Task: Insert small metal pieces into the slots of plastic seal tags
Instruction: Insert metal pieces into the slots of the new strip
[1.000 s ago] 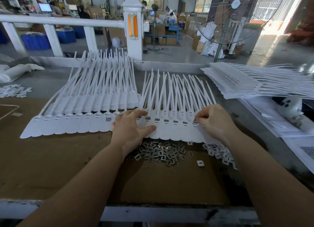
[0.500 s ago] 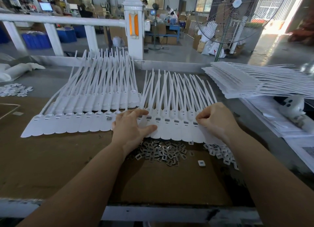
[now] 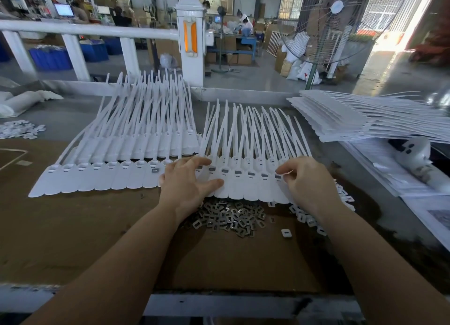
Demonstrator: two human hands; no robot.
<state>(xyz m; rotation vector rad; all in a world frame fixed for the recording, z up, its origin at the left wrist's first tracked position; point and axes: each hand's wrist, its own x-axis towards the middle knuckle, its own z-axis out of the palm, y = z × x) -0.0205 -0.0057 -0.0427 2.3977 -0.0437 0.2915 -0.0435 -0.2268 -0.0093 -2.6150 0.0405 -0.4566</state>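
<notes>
Since a second ago the right hand point(image 3: 304, 178) has barely shifted along the row, its fingertips now at the slot of the tag near the right end, while the left hand point(image 3: 188, 186) has stayed spread on the tags. On the brown worktop point(image 3: 73, 227), nearest the person, lies a loose heap of small metal pieces point(image 3: 231, 216), with a scatter of small white clips point(image 3: 306, 215) just to its right under the right wrist. Beyond the heap runs the near row of white seal tags point(image 3: 246, 186), several with a dark metal piece showing in the slot. The left grip is flat and relaxed, fingers straight, pressing the tags down. The right grip is curled, thumb and forefinger pinched together at a tag's slot; whether a metal piece sits between them I cannot tell. Left of the hands a second row of tags point(image 3: 102, 178) fans outward. Farther right rests a stack of tags point(image 3: 341, 115), and behind the worktop a white railing point(image 3: 85, 30).
</notes>
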